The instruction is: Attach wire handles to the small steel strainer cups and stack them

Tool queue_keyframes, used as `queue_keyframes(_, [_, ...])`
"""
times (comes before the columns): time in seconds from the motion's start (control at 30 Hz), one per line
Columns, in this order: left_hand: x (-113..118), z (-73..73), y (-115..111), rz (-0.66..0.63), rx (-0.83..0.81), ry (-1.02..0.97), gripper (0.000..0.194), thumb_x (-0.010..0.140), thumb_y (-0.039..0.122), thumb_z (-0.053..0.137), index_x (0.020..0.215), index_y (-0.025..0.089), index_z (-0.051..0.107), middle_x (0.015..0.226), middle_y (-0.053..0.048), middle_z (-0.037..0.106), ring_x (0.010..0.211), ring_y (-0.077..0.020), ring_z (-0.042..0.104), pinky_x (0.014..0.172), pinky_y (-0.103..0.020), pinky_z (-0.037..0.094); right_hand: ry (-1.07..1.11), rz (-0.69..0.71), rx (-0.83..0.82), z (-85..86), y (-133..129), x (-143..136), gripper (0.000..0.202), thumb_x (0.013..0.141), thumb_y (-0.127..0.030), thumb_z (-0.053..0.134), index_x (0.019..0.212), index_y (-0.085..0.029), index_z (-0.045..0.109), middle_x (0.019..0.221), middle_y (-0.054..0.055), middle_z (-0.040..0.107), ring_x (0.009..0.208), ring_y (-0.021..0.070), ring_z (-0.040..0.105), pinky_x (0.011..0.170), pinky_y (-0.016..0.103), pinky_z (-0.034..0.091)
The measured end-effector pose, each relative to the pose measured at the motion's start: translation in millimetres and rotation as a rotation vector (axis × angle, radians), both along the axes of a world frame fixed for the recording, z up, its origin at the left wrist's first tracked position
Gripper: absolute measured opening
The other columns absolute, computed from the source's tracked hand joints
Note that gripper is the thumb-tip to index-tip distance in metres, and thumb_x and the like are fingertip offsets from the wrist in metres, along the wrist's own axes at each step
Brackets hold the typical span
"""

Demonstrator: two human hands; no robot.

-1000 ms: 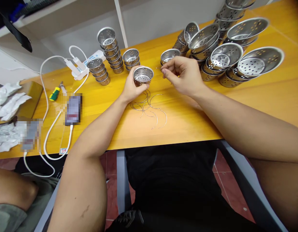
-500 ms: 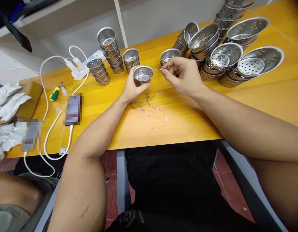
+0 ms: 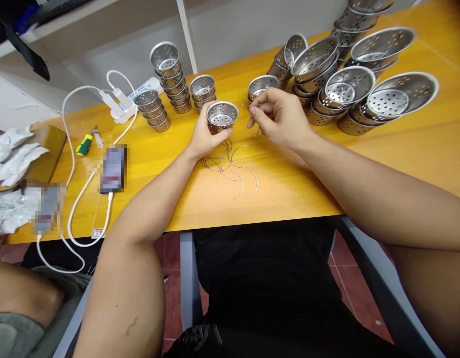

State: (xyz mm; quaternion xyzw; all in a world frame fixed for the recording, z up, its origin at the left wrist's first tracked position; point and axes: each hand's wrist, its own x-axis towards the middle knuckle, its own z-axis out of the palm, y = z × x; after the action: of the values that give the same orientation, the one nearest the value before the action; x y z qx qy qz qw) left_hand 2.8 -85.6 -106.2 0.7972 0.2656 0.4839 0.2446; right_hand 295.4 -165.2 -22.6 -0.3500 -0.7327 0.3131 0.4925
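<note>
My left hand (image 3: 206, 133) is wrapped round a small perforated metal cup (image 3: 222, 117), its open mouth tilted toward me. Just right of that cup, my right hand (image 3: 276, 117) pinches a thin curved wire handle (image 3: 245, 105) between thumb and fingers. One end of this wire points at the cup, apart from its rim; the rest is partly hidden by the fingers. Below both hands, several loose curved wire handles (image 3: 235, 171) lie on the yellow table (image 3: 289, 194). Behind my right hand stands another perforated cup (image 3: 260, 85).
Stacks of perforated cups stand at the back left (image 3: 166, 59) and right (image 3: 394, 94). On the left are a power strip (image 3: 121, 110), white cables, a phone (image 3: 113, 169) and a yellow-green screwdriver (image 3: 84, 144). Another person's leg (image 3: 25, 293) shows at the lower left.
My right hand's fingers have shifted slightly and the wire has turned a little in the pinch. The cup in my left hand has barely moved. At the far left, part of another person's hand has appeared.
</note>
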Motion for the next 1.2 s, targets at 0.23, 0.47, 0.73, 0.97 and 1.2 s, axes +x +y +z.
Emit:
queue_keyframes(0.23, [-2,-1.6,3,-0.008,0.010,0.019,0.099,0.096,0.086,0.089,0.167,0.034,0.043,0.159,-0.012,0.070,0.150,-0.0325,0.076,0.140,-0.055,0.058,0.021,-0.090,0.068,3.9,-1,1,0.067,0.101,-0.101,0.085,0.100,-0.034,0.078,0.091,0.009,0.079,0.076,0.0296,0.064,0.067,0.050,0.052])
queue_keyframes(0.47, [-5,-8.3,9,-0.065,0.019,-0.011,0.100,0.098,0.090,0.084,0.168,0.036,0.039,0.157,-0.010,0.069,0.146,-0.0320,0.076,0.138,-0.056,0.059,-0.029,-0.110,-0.005,14.8,-6,3,0.065,0.098,-0.098,0.091,0.098,-0.035,0.077,0.074,0.004,0.065,0.067,0.0282,0.060,0.060,0.048,0.053])
queue_keyframes(0.73, [2,-4.6,2,0.111,0.047,0.024,0.116,0.088,0.096,0.092,0.176,0.040,0.040,0.174,-0.014,0.055,0.167,-0.0399,0.059,0.150,-0.065,0.046,-0.003,-0.128,0.016,10.9,-6,-2,0.064,0.101,-0.101,0.084,0.104,-0.037,0.075,0.082,0.005,0.070,0.072,0.0300,0.060,0.063,0.050,0.049])
queue_keyframes(0.97, [11,24.9,-23,0.190,0.073,0.064,0.106,0.074,0.095,0.104,0.152,0.037,0.064,0.152,-0.012,0.063,0.152,-0.0402,0.063,0.143,-0.068,0.052,0.051,-0.122,0.023,7.4,-4,-4,0.069,0.098,-0.106,0.083,0.102,-0.038,0.076,0.078,0.006,0.069,0.072,0.0296,0.054,0.063,0.051,0.045])
queue_keyframes(1.2, [11,11.0,-14,0.109,-0.011,0.032,0.115,0.078,0.092,0.104,0.160,0.036,0.047,0.155,-0.012,0.063,0.148,-0.0364,0.072,0.136,-0.062,0.059,0.050,-0.097,0.010,14.2,-10,-3,0.064,0.098,-0.099,0.089,0.101,-0.037,0.078,0.076,0.005,0.067,0.073,0.0289,0.055,0.064,0.051,0.052])
